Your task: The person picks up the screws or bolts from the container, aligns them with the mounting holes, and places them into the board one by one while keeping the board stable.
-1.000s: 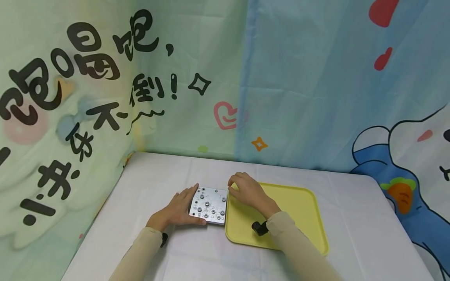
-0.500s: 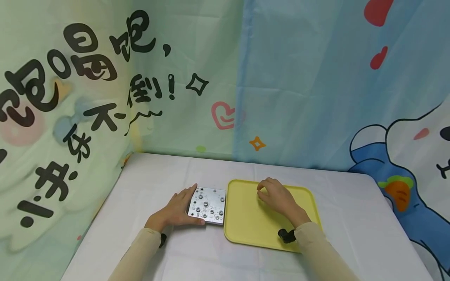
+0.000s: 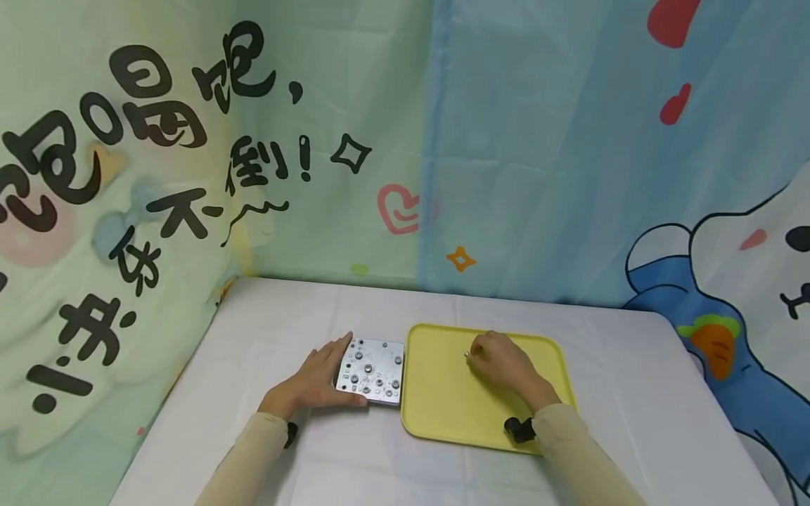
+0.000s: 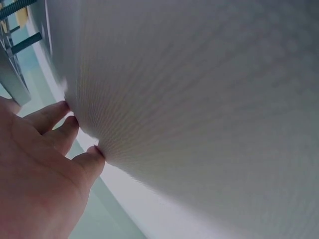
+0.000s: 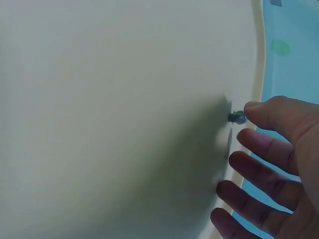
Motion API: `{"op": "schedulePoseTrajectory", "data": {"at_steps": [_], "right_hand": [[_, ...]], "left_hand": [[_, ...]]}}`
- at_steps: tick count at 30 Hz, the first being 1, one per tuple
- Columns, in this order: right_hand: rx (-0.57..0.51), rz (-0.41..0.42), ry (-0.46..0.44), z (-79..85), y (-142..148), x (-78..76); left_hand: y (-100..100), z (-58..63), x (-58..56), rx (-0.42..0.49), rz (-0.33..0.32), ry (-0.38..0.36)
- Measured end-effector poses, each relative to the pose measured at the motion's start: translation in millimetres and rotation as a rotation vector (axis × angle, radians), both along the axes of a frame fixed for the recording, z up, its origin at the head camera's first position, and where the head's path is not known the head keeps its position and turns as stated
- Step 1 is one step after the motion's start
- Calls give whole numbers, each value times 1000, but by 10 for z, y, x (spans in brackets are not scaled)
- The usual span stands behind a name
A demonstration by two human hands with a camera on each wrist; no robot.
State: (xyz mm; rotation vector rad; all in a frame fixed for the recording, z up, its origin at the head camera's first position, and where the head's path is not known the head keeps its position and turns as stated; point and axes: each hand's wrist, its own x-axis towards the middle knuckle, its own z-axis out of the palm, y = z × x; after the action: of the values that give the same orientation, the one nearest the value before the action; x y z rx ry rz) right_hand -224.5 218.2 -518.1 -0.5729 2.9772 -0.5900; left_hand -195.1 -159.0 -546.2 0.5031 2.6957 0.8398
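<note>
In the head view a silver metal plate (image 3: 370,371) lies on the white table, with several bolts and small holes across it. My left hand (image 3: 319,379) holds it at its left side, thumb along the near edge and fingers along the far left corner. The left wrist view shows threaded bolts (image 4: 26,44) sticking out of the plate's side, and fingertips touching the tablecloth. Over the yellow tray (image 3: 436,414), my right hand (image 3: 503,362) has a small metal screw (image 5: 238,117) at its thumb and index fingertips, low over the surface; the other fingers are spread loosely.
The yellow tray lies directly right of the plate, its raised rim (image 3: 403,393) close to the plate's edge. White cloth (image 3: 354,457) covers the table. Printed curtains (image 3: 538,176) hang behind and to the left.
From beside the plate's right edge, my right hand has moved right over the tray, then lowered with its fingers drawn in. A screw now shows at its fingertips. My left hand stays on the plate.
</note>
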Motion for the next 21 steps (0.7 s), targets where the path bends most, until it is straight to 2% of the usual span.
{"op": "schedulePoseTrajectory", "data": {"at_steps": [12,21], "right_hand": [[122,-5,40,-6,-175,-54],[111,13,66,49,-287,-68]], "left_hand": [[-3,-18,11,-3,16,-1],[-16,-22,1,4,12,4]]}}
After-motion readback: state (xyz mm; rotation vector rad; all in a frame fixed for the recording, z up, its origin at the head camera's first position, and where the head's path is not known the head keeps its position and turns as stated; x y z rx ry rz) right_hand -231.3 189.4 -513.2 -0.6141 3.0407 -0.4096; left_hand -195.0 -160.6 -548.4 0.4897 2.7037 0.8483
